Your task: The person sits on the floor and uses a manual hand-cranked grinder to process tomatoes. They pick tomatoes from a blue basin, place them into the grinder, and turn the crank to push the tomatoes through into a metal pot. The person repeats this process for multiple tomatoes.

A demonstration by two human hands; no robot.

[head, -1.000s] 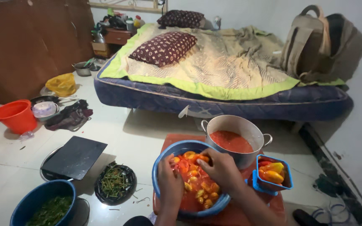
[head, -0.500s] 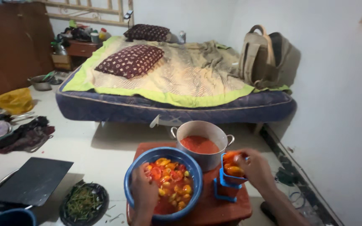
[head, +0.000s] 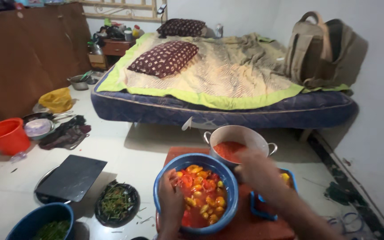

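Observation:
A blue bowl (head: 164, 172) full of red, orange and yellow peppers in red liquid sits on a red stool (head: 245, 222). My left hand (head: 170, 200) grips the bowl's near-left rim, thumb inside. My right hand (head: 256, 171) is blurred. It hovers between the bowl and a small blue square container (head: 263, 209) holding yellow pepper pieces (head: 285, 178). I cannot make out anything in its fingers. Behind it stands a steel pot (head: 245, 133) of red blended sauce.
A mattress (head: 223, 111) with pillows and a backpack (head: 325, 49) lies behind. On the floor to the left are a black slab (head: 72, 178), a black bowl of green scraps (head: 117, 202), a blue bowl of greens (head: 41, 222) and an orange bucket (head: 5, 135). A wall runs along the right.
My right hand went from the blue bowl to the square container and has now swung back toward the bowl. The view panned right, then back left. My left hand stayed on the bowl.

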